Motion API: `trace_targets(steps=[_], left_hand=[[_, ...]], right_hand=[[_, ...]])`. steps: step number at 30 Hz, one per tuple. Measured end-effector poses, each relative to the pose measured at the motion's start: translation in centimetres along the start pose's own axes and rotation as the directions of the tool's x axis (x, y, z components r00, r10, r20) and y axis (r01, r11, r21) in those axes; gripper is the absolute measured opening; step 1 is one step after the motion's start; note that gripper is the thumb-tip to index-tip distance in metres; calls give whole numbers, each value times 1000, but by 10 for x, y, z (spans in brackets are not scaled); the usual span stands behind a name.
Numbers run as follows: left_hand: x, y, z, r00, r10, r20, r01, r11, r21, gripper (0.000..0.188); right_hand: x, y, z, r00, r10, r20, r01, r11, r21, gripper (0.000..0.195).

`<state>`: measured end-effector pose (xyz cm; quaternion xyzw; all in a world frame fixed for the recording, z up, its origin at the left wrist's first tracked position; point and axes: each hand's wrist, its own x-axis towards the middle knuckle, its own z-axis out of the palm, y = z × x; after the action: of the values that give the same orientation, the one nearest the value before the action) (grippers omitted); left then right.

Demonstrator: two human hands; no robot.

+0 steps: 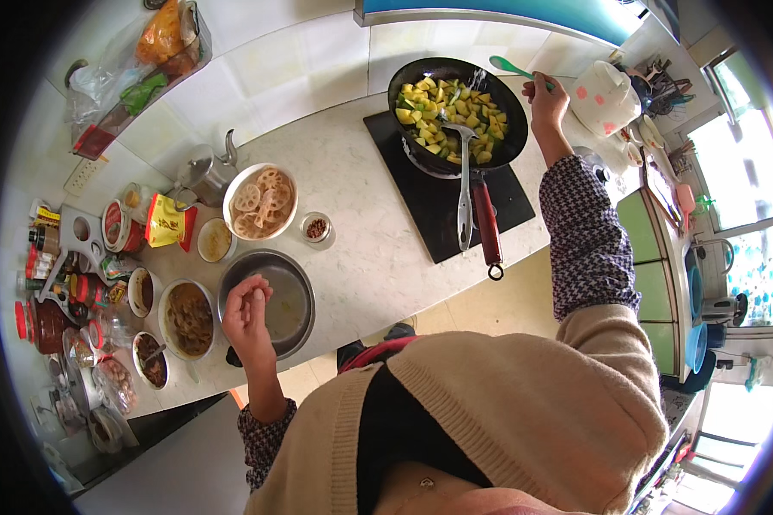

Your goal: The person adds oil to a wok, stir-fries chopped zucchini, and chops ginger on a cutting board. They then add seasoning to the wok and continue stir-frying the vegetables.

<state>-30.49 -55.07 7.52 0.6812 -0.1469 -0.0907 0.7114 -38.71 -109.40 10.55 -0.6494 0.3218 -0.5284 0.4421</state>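
My right hand (547,103) grips a green plastic spoon (510,65) by its handle, just right of a black wok (520,129). Diced yellow-green squash (427,114) fills the wok, which stands on a black hob (419,212). A metal spatula (465,193) lies in the wok, its handle beside the wok's red handle (487,222). White granules lie on the far part of the food. My left hand (248,315) is above the left side of a steel basin (294,306), fingers curled; whether it holds anything is hidden. A small glass jar (315,228) with reddish-brown bits stands nearby.
A bowl of lotus root slices (261,201), a steel pot (203,170) and a yellow packet (169,221) stand at left. Bowls of brown food (189,318) and many jars crowd the far left. A white rice cooker (605,96) stands right of the wok. A cooker hood (502,9) overhangs the back.
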Motion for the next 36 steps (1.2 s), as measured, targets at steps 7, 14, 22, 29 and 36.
trace_targets(steps=[7,14,22,29,36], left_hand=[[1,-3,6,1000,-19,20,20,1000,-24,14],[-6,-18,-32,1000,-5,7,5,1000,-1,13],[-12,-19,-105,988,-61,-141,35,983,-180,15],[-35,-25,-181,911,-118,-396,46,982,-186,16],[-44,-42,-227,845,-193,-498,87,970,-228,16]], right_hand=[[-22,14,-32,786,-357,504,610,578,-543,17],[-94,-86,55,868,-168,467,353,871,-343,24],[-252,-186,309,476,-325,817,-147,887,438,26],[-326,-197,553,373,-363,854,67,928,366,22],[-348,-148,664,60,-159,985,241,960,141,21]])
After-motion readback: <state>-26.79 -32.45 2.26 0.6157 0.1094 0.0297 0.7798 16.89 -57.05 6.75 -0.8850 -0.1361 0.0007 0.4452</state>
